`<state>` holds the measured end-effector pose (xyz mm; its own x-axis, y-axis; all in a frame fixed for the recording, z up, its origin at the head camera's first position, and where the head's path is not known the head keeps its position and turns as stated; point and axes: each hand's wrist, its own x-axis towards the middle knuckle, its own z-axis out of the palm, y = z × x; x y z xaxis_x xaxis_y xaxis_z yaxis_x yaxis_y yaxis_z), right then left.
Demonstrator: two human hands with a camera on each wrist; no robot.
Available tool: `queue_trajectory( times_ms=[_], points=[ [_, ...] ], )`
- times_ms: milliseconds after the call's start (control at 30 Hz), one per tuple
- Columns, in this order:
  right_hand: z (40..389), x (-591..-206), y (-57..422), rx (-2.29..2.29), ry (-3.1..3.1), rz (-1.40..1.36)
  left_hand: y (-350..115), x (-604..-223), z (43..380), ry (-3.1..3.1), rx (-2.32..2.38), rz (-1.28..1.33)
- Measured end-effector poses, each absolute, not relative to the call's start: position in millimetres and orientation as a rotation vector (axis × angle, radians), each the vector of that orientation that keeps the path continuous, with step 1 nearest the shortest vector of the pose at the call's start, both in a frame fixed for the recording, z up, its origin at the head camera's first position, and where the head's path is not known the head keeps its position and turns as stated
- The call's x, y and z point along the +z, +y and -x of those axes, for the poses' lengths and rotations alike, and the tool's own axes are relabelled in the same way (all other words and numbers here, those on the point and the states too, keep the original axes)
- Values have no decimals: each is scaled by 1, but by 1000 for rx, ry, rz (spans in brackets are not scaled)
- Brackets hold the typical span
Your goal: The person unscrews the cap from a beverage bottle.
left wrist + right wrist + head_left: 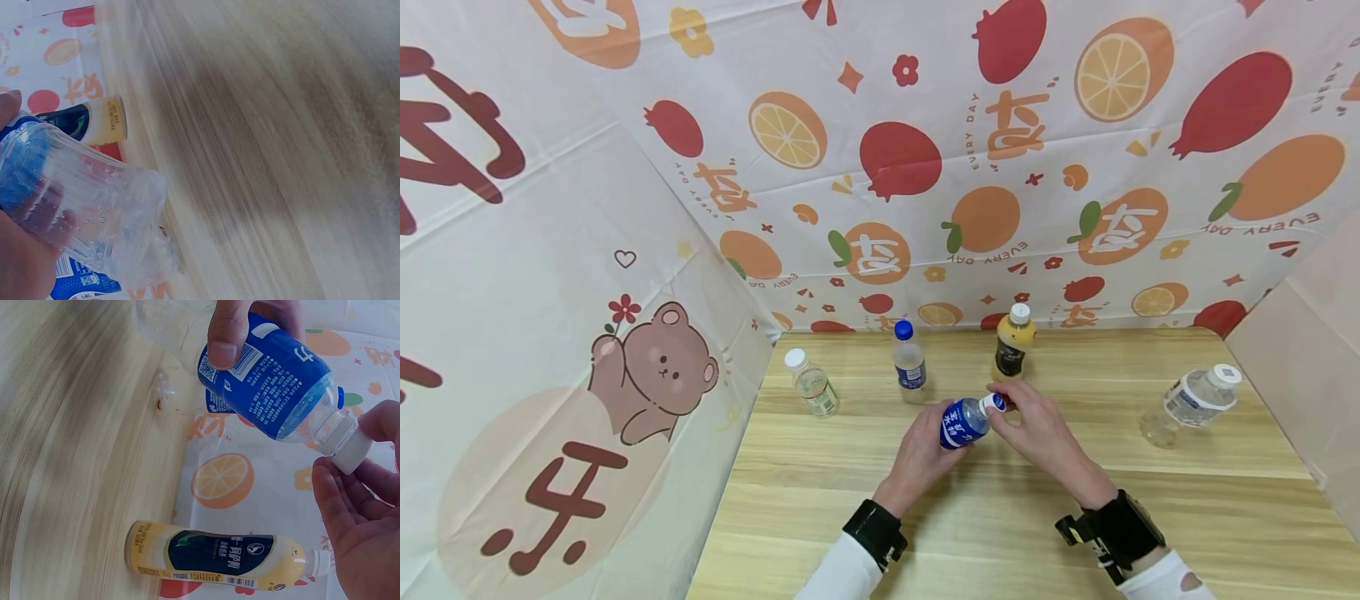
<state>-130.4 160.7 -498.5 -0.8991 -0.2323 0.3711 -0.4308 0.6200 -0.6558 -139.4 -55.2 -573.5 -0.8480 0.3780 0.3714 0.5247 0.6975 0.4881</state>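
My left hand (921, 446) grips a clear plastic bottle with a blue label (962, 423) round its body, holding it tilted over the table. At the bottle's neck, the thumb and fingers of my right hand (1037, 429) pinch the white cap (353, 450). In the right wrist view the cap sits at the mouth, slightly apart from the neck ring. The lower part of the bottle (94, 206) looks see-through in the left wrist view. Just behind the hands stands a yellow drink bottle with a dark label (1013, 342).
A blue-capped bottle (910, 367) stands behind my left hand. Further left is a clear bottle with a white cap (812, 383). Another clear bottle (1191, 404) stands at the right. The wooden table (820, 500) meets a fruit-printed cloth (925, 275) at the back.
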Motion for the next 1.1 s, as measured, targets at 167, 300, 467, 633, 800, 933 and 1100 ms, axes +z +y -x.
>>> queue_trajectory(
  times_ms=[167, 300, 467, 633, 800, 933, 1100],
  points=[
    [131, -499, 160, 1144, -2580, -588, -55, -575, 139, -2655, -907, 725],
    [132, -500, 161, 1145, -2556, -621, -54, -576, 139, -2646, -928, 728],
    [132, -500, 161, 1159, -2551, -620, -52, -577, 140, -2658, -945, 717],
    [130, -497, 161, 1230, -2666, -395, -52, -576, 141, -2663, -965, 692],
    [132, -497, 158, 1112, -2701, -265, -51, -573, 140, -2649, -950, 683],
    [132, -497, 157, 1038, -2703, -282, -51, -572, 139, -2647, -919, 691],
    [132, -497, 157, 1047, -2713, -303, -52, -573, 139, -2665, -894, 693]
  ],
)
